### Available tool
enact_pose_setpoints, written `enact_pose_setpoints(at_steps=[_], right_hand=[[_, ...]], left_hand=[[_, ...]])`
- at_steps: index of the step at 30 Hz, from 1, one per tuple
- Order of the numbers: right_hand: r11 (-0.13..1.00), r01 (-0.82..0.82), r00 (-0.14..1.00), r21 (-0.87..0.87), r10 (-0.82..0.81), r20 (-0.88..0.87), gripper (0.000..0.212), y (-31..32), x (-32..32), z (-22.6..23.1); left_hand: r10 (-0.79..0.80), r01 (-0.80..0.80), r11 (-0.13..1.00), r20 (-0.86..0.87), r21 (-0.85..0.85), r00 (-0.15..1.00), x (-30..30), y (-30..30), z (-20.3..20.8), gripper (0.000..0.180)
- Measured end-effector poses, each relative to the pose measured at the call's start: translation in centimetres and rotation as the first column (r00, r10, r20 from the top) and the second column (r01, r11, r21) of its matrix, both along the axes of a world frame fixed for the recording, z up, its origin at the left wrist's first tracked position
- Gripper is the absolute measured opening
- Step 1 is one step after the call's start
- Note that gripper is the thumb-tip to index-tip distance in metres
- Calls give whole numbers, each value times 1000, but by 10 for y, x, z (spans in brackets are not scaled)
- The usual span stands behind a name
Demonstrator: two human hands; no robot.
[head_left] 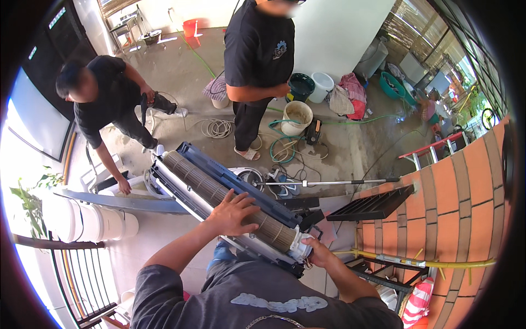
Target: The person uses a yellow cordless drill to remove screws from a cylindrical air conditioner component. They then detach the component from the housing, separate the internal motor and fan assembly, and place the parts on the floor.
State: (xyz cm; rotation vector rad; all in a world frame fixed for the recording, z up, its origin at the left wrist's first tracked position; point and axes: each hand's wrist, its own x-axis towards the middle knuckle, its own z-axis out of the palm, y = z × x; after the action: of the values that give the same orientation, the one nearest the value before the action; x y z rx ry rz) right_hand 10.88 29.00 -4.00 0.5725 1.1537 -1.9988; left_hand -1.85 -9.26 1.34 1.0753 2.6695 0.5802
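Our L hand, fingers apart, on ribbed brown cylinder, R hand at white plastic end-pc, can't tell grip

Left of my left hand, the ribbed roller leaves room to slide toward the left end of the unit; dark-blue casing walls its far edge. At the right end, the white end piece and my right hand block passage, a black slatted panel beyond.

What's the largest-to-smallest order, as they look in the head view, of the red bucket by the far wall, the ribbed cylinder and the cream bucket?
1. Ribbed cylinder
2. Cream bucket
3. Red bucket
Apparent size only: the red bucket stands farthest away.
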Motion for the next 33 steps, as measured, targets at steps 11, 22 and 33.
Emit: enact_pose_setpoints(at_steps=[11, 22, 33], right_hand=[[971, 238, 968, 24, -239, 71, 54, -13, 25, -18], [985, 157, 951, 67, -169, 259, 70, 12, 28, -29], [940, 282, 947, 191, -306, 104, 53, 31, 46, 14]], left_hand=[[6, -6, 999, 0, -33, 1000, 4, 5, -7, 84], [5, -5, 1000, 0, -14, 1000, 10, 7, -6, 82], [30, -28, 999, 48, -43, 998, 10, 16, 2, 84]])
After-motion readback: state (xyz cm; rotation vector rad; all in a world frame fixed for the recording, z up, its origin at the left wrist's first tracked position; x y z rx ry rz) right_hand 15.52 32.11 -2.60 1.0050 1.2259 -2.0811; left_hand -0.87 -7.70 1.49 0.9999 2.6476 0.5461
